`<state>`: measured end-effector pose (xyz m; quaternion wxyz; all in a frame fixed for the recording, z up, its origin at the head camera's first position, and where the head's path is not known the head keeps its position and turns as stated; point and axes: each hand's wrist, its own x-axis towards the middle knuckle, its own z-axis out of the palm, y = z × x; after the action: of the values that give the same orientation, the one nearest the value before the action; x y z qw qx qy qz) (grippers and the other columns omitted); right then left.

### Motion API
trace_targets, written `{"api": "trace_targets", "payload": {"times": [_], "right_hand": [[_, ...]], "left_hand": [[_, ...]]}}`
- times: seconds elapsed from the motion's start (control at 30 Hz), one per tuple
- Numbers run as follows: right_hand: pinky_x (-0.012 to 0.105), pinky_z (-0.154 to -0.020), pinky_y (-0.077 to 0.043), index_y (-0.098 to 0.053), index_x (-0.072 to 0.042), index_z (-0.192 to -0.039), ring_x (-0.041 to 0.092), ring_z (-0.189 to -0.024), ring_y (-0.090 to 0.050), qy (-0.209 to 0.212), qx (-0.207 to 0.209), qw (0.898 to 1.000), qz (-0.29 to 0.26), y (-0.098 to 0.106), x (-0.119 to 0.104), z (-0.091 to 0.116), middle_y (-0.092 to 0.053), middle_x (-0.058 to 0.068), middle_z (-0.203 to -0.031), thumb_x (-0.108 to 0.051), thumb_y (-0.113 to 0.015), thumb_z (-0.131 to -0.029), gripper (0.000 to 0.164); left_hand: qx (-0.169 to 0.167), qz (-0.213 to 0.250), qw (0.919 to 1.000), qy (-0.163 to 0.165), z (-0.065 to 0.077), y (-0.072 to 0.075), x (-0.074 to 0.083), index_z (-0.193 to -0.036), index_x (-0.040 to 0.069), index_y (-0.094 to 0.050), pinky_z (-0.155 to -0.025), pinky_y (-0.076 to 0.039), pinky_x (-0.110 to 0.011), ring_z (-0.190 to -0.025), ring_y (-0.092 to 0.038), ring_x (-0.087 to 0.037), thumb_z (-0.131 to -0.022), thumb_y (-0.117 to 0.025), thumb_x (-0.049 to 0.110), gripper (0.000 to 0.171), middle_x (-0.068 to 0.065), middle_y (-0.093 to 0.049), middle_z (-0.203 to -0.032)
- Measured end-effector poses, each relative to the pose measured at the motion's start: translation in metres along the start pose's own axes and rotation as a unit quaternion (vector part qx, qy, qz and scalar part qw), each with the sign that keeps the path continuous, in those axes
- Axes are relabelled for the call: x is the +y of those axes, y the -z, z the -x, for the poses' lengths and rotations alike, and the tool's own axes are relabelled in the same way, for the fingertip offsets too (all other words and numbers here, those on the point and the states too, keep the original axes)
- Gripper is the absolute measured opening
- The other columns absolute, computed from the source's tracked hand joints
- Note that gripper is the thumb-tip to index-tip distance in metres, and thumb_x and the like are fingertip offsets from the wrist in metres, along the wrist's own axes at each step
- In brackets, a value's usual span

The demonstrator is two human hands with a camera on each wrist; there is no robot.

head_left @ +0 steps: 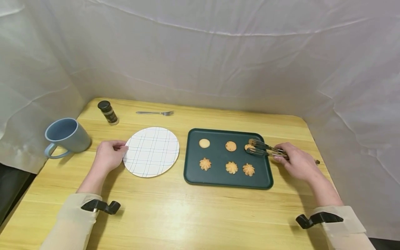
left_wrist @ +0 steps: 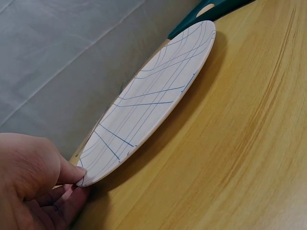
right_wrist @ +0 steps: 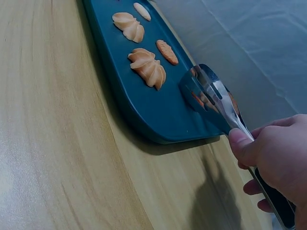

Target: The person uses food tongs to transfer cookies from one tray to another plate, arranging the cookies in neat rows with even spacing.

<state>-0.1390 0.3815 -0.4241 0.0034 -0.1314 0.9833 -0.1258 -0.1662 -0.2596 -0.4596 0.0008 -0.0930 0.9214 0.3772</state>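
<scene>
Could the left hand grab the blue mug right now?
Probably yes: nothing stands between the left hand and the blue mug, though its grip would likely have to leave the plate first.

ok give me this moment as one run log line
left hand: pinches plate edge | right hand: holds tongs | tongs: ends around a cookie, grip unclear | tray: five other cookies

The tongs (right_wrist: 225,101) look glossy metal — the tabletop (head_left: 175,211), smooth wood.
</scene>
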Motion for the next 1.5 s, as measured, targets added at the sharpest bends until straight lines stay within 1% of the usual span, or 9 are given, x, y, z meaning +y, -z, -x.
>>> {"api": "trace_targets", "payload": {"times": [0.17, 0.53, 0.67, 0.87, 0.97, 1.1, 1.2, 1.4, 1.5], "right_hand": [[0.069, -0.082, -0.049, -0.062, -0.012, -0.134, 0.046, -0.115, -0.065, 0.002, 0.008, 1.000, 0.002, -0.001, 0.000, 0.000, -0.066, 0.016, -0.130, -0.031, -0.067, -0.106, 0.035], [0.059, -0.067, -0.050, -0.068, -0.017, -0.124, 0.041, -0.097, -0.070, 0.001, 0.059, 0.998, -0.002, -0.003, 0.002, 0.003, -0.073, 0.012, -0.116, -0.026, -0.072, -0.103, 0.023], [0.056, -0.066, -0.049, -0.070, -0.020, -0.118, 0.037, -0.094, -0.071, 0.002, 0.070, 0.998, -0.008, -0.004, 0.003, 0.003, -0.074, 0.008, -0.111, -0.026, -0.072, -0.102, 0.017], [0.056, -0.067, -0.050, -0.072, -0.019, -0.117, 0.035, -0.093, -0.071, 0.018, 0.076, 0.997, -0.010, -0.002, 0.000, 0.001, -0.075, 0.008, -0.111, -0.024, -0.074, -0.102, 0.016], [0.054, -0.065, -0.050, -0.072, -0.019, -0.117, 0.032, -0.091, -0.071, 0.028, 0.081, 0.996, -0.010, 0.001, -0.004, -0.002, -0.075, 0.007, -0.109, -0.024, -0.074, -0.102, 0.016], [0.048, -0.061, -0.049, -0.073, -0.019, -0.117, 0.027, -0.085, -0.069, 0.035, 0.087, 0.996, -0.013, 0.006, -0.014, -0.006, -0.074, 0.005, -0.104, -0.024, -0.074, -0.102, 0.016], [0.044, -0.061, -0.048, -0.073, -0.018, -0.116, 0.024, -0.082, -0.067, 0.046, 0.092, 0.995, -0.015, 0.008, -0.023, -0.011, -0.074, 0.003, -0.101, -0.022, -0.074, -0.101, 0.015], [0.045, -0.063, -0.049, -0.075, -0.017, -0.114, 0.021, -0.080, -0.068, 0.085, 0.118, 0.989, -0.017, 0.010, -0.039, -0.020, -0.075, 0.002, -0.103, -0.019, -0.078, -0.098, 0.016], [0.045, -0.063, -0.049, -0.075, -0.018, -0.114, 0.019, -0.077, -0.067, 0.092, 0.121, 0.988, -0.016, 0.011, -0.047, -0.026, -0.075, 0.002, -0.102, -0.020, -0.078, -0.099, 0.016]], "left_hand": [[0.001, 0.002, 1.0000, -0.003, 0.000, 0.000, 0.000, -0.125, -0.006, -0.072, -0.081, -0.048, -0.038, -0.099, -0.064, -0.033, -0.103, -0.066, 0.013, 0.031, -0.022, -0.073, -0.110], [0.002, 0.001, 1.0000, -0.003, 0.000, -0.001, -0.001, -0.126, -0.006, -0.072, -0.081, -0.048, -0.039, -0.100, -0.064, -0.033, -0.103, -0.065, 0.014, 0.031, -0.022, -0.073, -0.111], [0.002, -0.002, 1.0000, -0.002, 0.000, -0.001, -0.002, -0.126, -0.006, -0.072, -0.082, -0.048, -0.039, -0.100, -0.064, -0.033, -0.103, -0.064, 0.014, 0.031, -0.022, -0.073, -0.111], [0.003, -0.003, 1.0000, -0.002, 0.000, 0.000, -0.002, -0.125, -0.005, -0.072, -0.082, -0.048, -0.039, -0.100, -0.064, -0.034, -0.104, -0.064, 0.014, 0.031, -0.022, -0.072, -0.111], [0.004, -0.001, 1.0000, -0.005, 0.000, 0.000, -0.002, -0.125, -0.006, -0.073, -0.080, -0.048, -0.038, -0.099, -0.064, -0.033, -0.103, -0.064, 0.014, 0.030, -0.022, -0.072, -0.109], [0.010, -0.001, 0.9998, -0.017, 0.001, 0.000, -0.003, -0.123, -0.007, -0.073, -0.080, -0.049, -0.038, -0.097, -0.066, -0.033, -0.102, -0.065, 0.013, 0.030, -0.021, -0.074, -0.107], [0.017, -0.002, 0.9995, -0.026, 0.002, 0.000, -0.004, -0.122, -0.008, -0.073, -0.080, -0.050, -0.039, -0.096, -0.067, -0.033, -0.102, -0.065, 0.013, 0.030, -0.022, -0.075, -0.106], [0.016, 0.002, 0.9997, -0.020, 0.002, -0.001, -0.004, -0.124, -0.007, -0.073, -0.080, -0.050, -0.038, -0.097, -0.067, -0.033, -0.102, -0.066, 0.013, 0.030, -0.022, -0.075, -0.107], [0.015, 0.006, 0.9997, -0.017, 0.002, -0.001, -0.004, -0.124, -0.007, -0.073, -0.079, -0.051, -0.037, -0.097, -0.067, -0.032, -0.102, -0.066, 0.013, 0.031, -0.022, -0.074, -0.108]]}}
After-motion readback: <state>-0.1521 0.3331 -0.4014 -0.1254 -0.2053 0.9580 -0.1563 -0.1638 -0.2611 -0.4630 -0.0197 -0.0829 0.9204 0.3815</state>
